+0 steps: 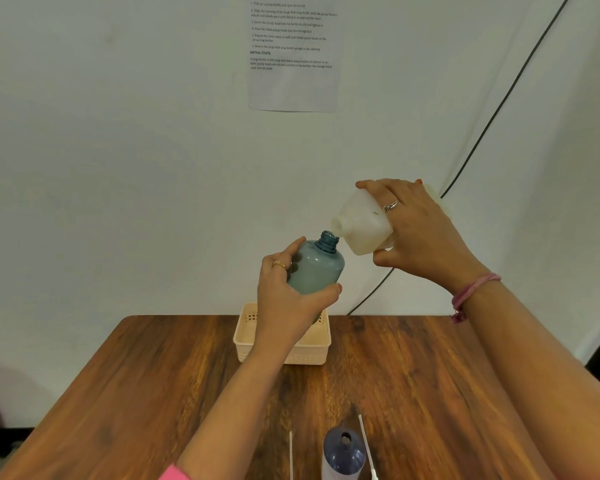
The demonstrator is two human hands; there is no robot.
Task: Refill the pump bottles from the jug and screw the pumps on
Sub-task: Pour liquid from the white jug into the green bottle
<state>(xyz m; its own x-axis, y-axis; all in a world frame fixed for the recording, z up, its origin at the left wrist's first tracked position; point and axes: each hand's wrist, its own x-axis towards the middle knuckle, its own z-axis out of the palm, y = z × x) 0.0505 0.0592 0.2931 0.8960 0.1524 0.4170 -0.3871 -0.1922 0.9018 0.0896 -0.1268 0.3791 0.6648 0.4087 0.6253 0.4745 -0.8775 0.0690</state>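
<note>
The left hand (pixel 293 292) holds a blue-grey bottle (pixel 317 268) up in the air, above the far edge of the desk (pixel 153 386). Its fingers and thumb are curled round the bottle's body. The bottle tips a little to the right, and its top is open with no pump on it.

The right hand (pixel 416 226) holds a white jug (pixel 361 223), also up in the air. The fingers wrap over the top of the jug and the thumb is under it. The jug is tipped over to the left, so its open spout is just beside the bottle's mouth. I cannot tell if they touch.

A cream basket (pixel 312 348) sits at the middle of the far edge of the desk, under the left hand.

A dark blue bottle (pixel 343 452) stands at the near edge of the desk with its top open. A thin white tube lies on each side of it (pixel 291 452) (pixel 366 441).

A sheet of paper (pixel 293 53) with words on it hangs on the wall.
</note>
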